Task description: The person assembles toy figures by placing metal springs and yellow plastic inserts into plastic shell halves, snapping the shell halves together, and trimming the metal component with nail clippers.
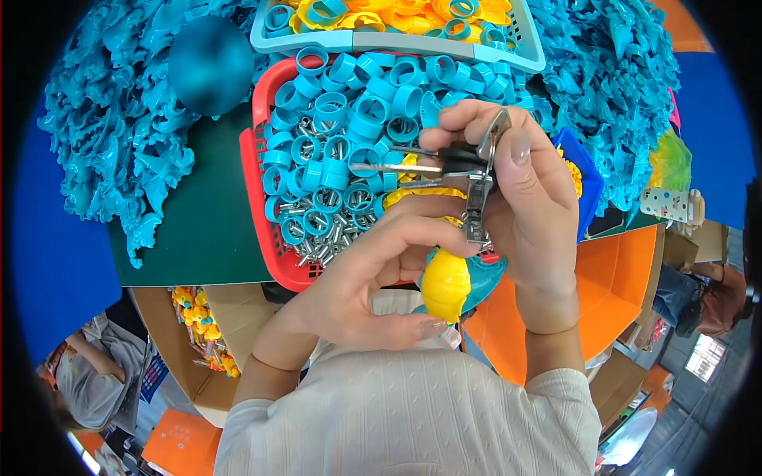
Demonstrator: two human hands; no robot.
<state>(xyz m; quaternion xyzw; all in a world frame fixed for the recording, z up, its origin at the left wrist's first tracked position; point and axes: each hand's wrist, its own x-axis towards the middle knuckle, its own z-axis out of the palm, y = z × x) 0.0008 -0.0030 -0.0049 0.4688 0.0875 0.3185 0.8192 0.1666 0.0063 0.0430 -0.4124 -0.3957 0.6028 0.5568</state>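
Observation:
My left hand (373,278) is closed around a small yellow and teal plastic piece (446,285), its fingertips and thumb on the yellow, lemon-shaped part. Just above it, my right hand (532,178) grips a small metal tool with a black middle and several thin prongs (476,170). Those prongs point left, over a red basket (266,198). The basket holds teal plastic rings (365,119) and small silver metal pieces (321,246). Some yellow plastic (429,193) shows behind my fingers. The lower end of the tool is close to the held piece; I cannot tell whether they touch.
Heaps of teal plastic pieces (119,103) lie left and right of the baskets. A grey-blue basket (397,44) with yellow parts stands behind. A blue bin (583,174) is at right. Below the table edge are a cardboard box (238,317) and an orange container (611,278). People sit either side.

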